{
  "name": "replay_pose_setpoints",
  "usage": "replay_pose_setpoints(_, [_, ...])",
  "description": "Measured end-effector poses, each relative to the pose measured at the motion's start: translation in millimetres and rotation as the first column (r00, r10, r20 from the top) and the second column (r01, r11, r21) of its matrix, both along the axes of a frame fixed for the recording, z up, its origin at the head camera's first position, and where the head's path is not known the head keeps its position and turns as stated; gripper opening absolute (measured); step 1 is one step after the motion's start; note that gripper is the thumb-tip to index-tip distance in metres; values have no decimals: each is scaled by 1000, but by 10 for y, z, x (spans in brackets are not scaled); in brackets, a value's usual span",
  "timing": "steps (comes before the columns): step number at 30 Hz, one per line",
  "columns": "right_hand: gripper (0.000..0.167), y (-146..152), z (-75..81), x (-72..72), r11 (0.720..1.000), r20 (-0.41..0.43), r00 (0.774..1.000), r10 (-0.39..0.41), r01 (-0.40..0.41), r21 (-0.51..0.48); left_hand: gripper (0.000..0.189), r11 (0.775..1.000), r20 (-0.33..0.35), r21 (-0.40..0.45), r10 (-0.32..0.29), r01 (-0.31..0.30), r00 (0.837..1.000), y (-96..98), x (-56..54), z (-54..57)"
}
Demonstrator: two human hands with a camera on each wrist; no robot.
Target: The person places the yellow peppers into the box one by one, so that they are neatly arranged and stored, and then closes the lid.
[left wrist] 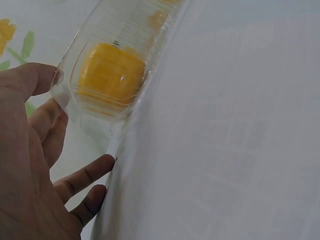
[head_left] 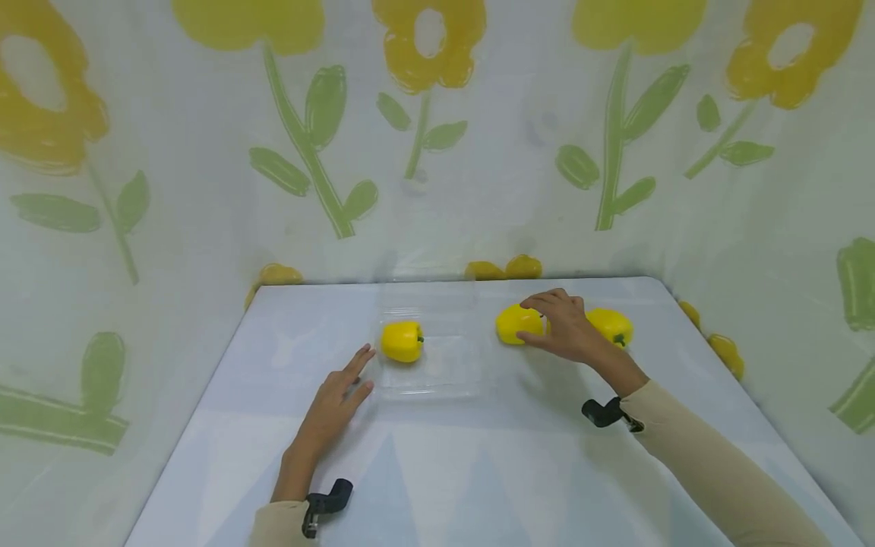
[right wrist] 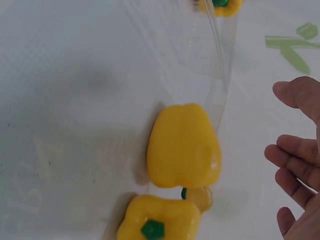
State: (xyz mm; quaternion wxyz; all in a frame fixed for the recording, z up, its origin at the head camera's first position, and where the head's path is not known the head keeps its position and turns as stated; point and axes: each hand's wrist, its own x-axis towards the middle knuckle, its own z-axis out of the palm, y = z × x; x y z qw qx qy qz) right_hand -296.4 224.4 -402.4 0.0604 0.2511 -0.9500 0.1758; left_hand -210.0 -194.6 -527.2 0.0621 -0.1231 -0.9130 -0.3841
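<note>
A yellow bell pepper [head_left: 402, 341] lies on its side in the left part of a clear plastic container [head_left: 437, 393]. Beside the container's left edge is my left hand [head_left: 331, 403], fingers extended; the left wrist view has its thumb and fingertips at the clear rim [left wrist: 61, 95]. Over on the right, my right hand [head_left: 563, 327] hovers by another yellow bell pepper [head_left: 511, 325], its thumb and fingers spread and partly covering it. In the right wrist view that pepper [right wrist: 184, 145] stands apart from the fingers. A third yellow bell pepper [head_left: 611, 325] lies behind the right wrist.
The container's raised clear lid [head_left: 427, 292] leans toward the back edge of the white table [head_left: 437, 471]. A flower-printed sheet [head_left: 492, 152] rises behind and at both sides. Black wrist straps [head_left: 328, 501] with small cameras sit on both wrists.
</note>
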Motion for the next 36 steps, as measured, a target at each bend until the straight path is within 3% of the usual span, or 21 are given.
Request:
replay_pose_setpoints(10, [55,248,-53,5,998,25,998,-60,59,5,56,1000,-19,11,-16,16,1000,-14,16,11])
replay_pose_setpoints(21, [53,541,-51,19,994,0,994,-107,107,27,56,1000,-14,11,-9,9,1000,18,9,-9])
replay_pose_setpoints(36, [58,990,-205,-30,967,9,969,-245,244,73,55,1000,-1,8,-8,8,1000,15,-10,21])
